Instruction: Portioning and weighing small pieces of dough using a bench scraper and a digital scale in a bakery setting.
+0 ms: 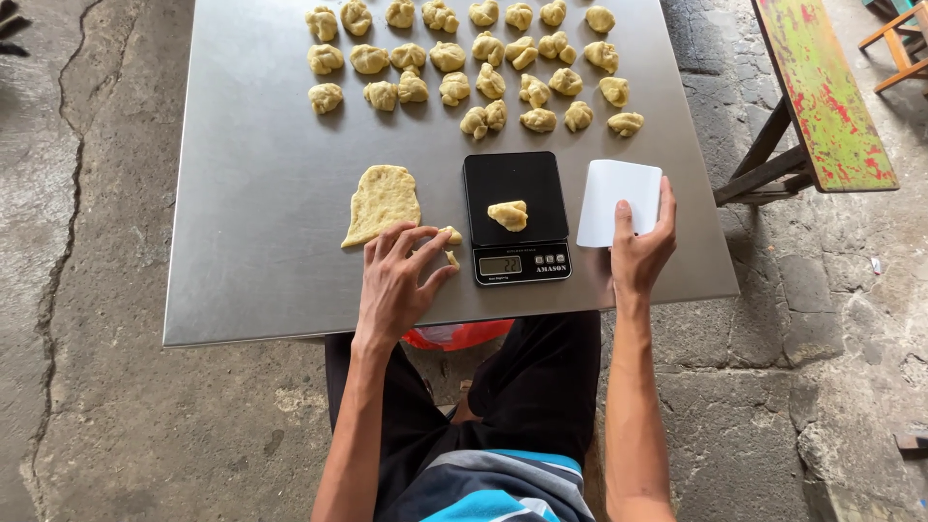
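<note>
My left hand [398, 280] rests on the steel table [261, 193], fingers spread, tips touching small dough scraps [450, 238] beside a flattened slab of yellow dough [381, 202]. A black digital scale [515, 216] stands in front of me with one dough piece [508, 215] on its platform. My right hand [641, 249] holds a white plastic scraper [618, 201] upright on the table, right of the scale.
Several portioned dough lumps [464, 58] lie in rows at the table's far side. A painted green and red wooden bench [822, 92] stands to the right. Cracked stone floor surrounds the table. A red bag [459, 334] shows under the table edge.
</note>
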